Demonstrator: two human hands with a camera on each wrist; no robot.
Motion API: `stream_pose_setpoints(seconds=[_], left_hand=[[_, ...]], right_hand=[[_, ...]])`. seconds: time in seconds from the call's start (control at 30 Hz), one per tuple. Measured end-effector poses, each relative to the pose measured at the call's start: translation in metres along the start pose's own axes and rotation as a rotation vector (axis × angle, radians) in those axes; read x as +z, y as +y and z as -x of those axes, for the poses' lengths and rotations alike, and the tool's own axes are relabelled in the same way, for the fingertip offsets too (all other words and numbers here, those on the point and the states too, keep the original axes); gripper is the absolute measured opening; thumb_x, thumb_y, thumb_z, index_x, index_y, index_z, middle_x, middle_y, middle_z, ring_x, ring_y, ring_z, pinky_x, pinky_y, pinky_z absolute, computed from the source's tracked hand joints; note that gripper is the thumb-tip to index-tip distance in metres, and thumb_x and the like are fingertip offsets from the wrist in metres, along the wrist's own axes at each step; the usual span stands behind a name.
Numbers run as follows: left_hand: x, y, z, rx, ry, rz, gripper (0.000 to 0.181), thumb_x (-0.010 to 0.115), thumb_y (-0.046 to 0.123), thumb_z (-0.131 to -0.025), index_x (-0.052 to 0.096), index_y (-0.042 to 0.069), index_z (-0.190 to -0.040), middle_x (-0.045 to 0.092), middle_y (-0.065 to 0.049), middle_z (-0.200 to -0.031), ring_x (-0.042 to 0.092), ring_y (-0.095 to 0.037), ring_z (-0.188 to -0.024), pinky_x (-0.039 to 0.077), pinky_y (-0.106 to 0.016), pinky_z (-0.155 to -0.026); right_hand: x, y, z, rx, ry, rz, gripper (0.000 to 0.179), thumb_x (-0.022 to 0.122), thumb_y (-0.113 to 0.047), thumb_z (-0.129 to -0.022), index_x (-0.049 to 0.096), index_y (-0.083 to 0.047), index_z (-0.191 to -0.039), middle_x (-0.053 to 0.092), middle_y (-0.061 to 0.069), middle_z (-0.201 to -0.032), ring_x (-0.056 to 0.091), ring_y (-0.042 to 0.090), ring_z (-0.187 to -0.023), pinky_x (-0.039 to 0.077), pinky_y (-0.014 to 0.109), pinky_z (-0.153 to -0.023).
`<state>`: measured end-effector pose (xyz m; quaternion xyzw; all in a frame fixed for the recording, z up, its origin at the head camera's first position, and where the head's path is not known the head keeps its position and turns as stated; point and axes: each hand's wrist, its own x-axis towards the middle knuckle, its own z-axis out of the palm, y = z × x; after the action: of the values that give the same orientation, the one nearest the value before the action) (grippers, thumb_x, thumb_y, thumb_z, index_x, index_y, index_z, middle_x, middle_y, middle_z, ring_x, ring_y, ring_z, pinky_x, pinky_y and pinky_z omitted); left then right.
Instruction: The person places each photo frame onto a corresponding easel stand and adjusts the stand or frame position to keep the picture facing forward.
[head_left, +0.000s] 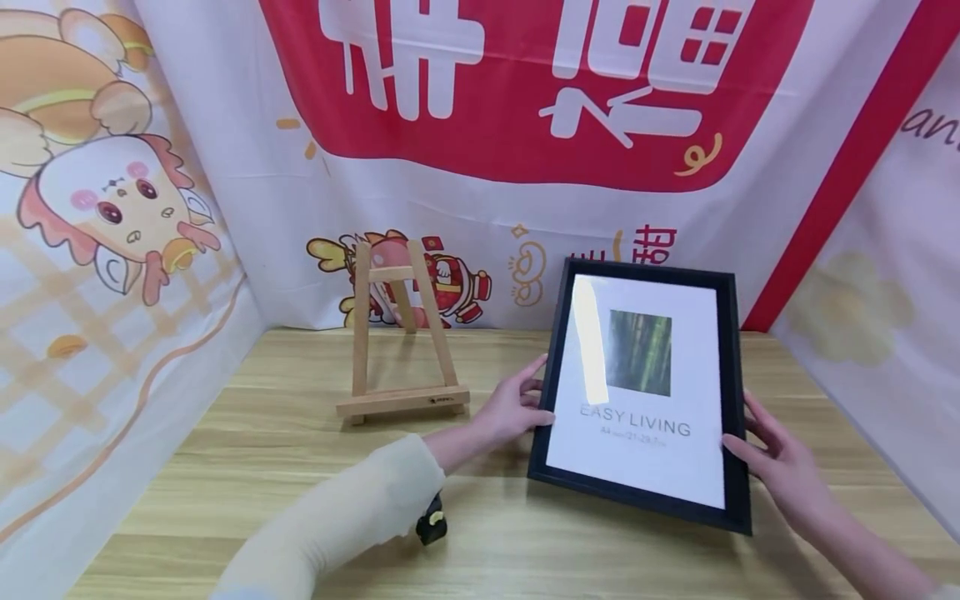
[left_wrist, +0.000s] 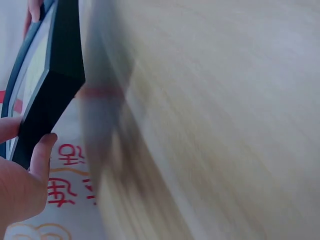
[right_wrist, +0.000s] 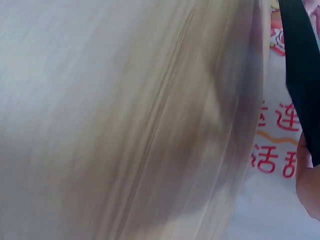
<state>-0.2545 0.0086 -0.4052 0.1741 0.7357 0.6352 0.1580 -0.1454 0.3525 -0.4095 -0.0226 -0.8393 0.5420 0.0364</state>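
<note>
You held the black picture frame by its two long sides above the wooden table, its top edge tilted away from you and its lower edge close to the tabletop, though whether it touched could not be told. Your left hand gripped the frame's left edge, fingers curled round the rim with the thumb on the front; the left wrist view showed that thumb pressed against the dark side of the frame. Your right hand clasped the frame's right edge near the lower corner, fingers wrapped onto the black border. Behind the glass sat a white sheet with a small green picture and the words "EASY LIVING" beneath it. To the left of the frame, near but apart from it, a small wooden easel stood upright on the table. A printed red-and-white banner hung behind the frame, with cartoon figures on the cloth further left.
</note>
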Motion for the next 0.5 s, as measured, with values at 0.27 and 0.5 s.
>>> stream_pose_setpoints(seconds=[0.27,0.5], left_hand=[[-0.032,0.007,0.028,0.083,0.046,-0.041,0.094,0.067,-0.011,-0.084,0.024,0.036,-0.154,0.05,-0.014,-0.137,0.065,-0.023,-0.094,0.057,-0.033,-0.081],[-0.051,0.007,0.049,0.171,0.102,-0.111,0.094,0.067,-0.009,-0.085,0.023,0.04,-0.153,0.049,-0.011,-0.138,0.064,-0.023,-0.098,0.056,-0.032,-0.082]], right_hand=[[0.03,-0.018,-0.006,-0.14,0.038,-0.013,0.075,0.059,-0.018,-0.098,0.011,-0.025,-0.156,0.025,0.032,-0.151,0.046,-0.013,-0.101,0.05,0.011,-0.078],[0.053,-0.03,-0.013,-0.239,0.069,-0.025,0.074,0.061,-0.015,-0.097,0.018,-0.025,-0.156,0.035,0.029,-0.146,0.047,-0.009,-0.107,0.048,0.01,-0.082]])
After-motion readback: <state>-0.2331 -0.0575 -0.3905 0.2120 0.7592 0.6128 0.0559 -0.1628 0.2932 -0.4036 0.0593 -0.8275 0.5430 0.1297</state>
